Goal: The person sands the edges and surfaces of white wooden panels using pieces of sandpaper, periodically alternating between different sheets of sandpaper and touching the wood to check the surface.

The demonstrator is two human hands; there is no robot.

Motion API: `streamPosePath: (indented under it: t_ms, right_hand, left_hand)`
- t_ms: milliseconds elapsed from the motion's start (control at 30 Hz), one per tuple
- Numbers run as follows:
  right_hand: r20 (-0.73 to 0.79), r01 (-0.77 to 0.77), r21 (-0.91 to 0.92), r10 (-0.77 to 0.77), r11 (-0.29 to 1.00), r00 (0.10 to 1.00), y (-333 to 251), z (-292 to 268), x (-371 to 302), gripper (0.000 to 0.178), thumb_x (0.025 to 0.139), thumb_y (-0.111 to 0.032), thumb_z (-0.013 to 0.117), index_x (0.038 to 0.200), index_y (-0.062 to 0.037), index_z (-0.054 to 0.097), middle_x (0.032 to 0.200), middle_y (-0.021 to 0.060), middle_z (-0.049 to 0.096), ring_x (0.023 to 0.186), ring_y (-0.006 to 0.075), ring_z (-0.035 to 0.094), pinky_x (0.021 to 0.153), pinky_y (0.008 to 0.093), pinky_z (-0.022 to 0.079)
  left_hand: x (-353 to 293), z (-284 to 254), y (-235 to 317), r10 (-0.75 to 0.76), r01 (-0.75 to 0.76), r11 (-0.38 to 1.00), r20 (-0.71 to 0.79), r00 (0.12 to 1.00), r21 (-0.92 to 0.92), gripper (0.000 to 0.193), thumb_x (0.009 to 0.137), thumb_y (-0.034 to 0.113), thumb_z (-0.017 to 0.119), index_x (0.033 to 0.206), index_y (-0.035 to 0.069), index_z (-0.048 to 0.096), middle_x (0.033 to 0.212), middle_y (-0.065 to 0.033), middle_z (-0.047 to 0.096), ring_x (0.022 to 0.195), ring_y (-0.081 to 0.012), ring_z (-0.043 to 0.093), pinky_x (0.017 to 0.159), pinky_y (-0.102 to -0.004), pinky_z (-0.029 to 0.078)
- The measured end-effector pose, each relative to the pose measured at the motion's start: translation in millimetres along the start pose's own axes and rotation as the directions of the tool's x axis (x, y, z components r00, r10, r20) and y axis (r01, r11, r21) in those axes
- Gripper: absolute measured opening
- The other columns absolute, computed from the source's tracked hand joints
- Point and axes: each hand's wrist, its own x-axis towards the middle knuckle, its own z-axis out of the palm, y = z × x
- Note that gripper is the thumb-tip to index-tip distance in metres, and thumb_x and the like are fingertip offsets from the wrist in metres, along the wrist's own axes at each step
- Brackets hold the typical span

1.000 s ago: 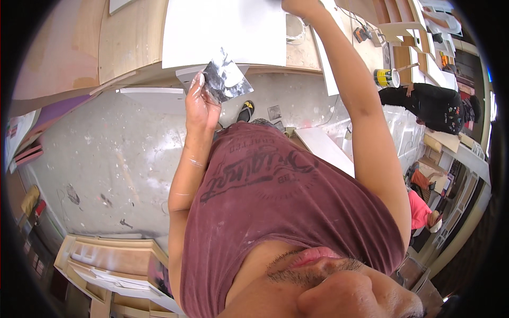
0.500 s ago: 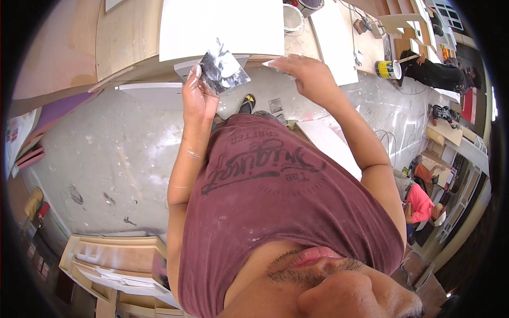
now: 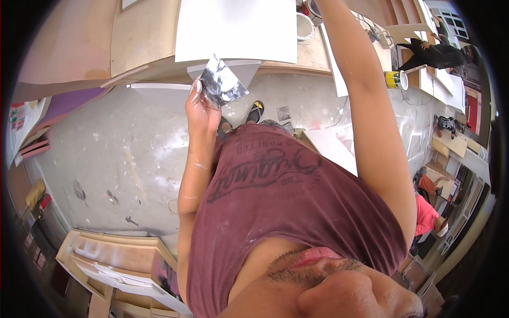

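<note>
My left hand (image 3: 203, 110), smeared with white on its thumb, grips a thin dark square sheet (image 3: 211, 89) by its left edge. A white paste (image 3: 227, 80) is spread over the sheet's face. Just beyond it is the white panel (image 3: 236, 32) on the workbench. My right forearm (image 3: 352, 50) stretches far forward, past the panel's right side, and the hand itself is cut off by the top edge. A white-rimmed tub (image 3: 305, 27) stands on the bench, left of that forearm.
A yellow and black bucket (image 3: 393, 80) is at the right, near a person in black (image 3: 442, 55). Another person in pink (image 3: 424, 216) is farther back. Wooden cabinet parts (image 3: 119, 259) stand at lower left. A white board (image 3: 331, 147) lies beside my right hip.
My right hand has swung forward from beside the sheet and gone out of view at the top. My left hand still holds the sheet. The whole view has shifted slightly.
</note>
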Motion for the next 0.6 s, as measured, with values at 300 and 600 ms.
streamPosePath:
  t_ms: [300,600]
  right_hand:
    - [0.131,0.185,-0.174,-0.164,0.967,0.978,31,32,43,0.034,0.084,-0.015,0.057,0.115,-0.0134,0.071,0.116,0.0159,0.069,0.107,0.0322,0.065,0.093,0.0389,0.05]
    - [-0.044,0.282,-0.191,-0.296,0.94,0.954,12,36,-53,0.046,0.079,-0.001,0.046,0.116,-0.0137,0.07,0.107,0.0189,0.069,0.098,0.0369,0.066,0.087,0.044,0.052]
  left_hand:
    - [-7,-3,-6,0.092,-0.099,0.994,-0.135,0.987,-0.043,0.032,0.103,0.019,0.038,0.12,0.001,0.058,0.121,-0.012,0.065,0.113,-0.0257,0.062,0.099,-0.0434,0.048]
    - [4,-1,1,0.024,-0.025,0.999,-0.027,0.999,-0.044,0.024,0.102,0.014,0.041,0.113,0.001,0.059,0.114,-0.0096,0.066,0.109,-0.0197,0.063,0.1,-0.0361,0.048]
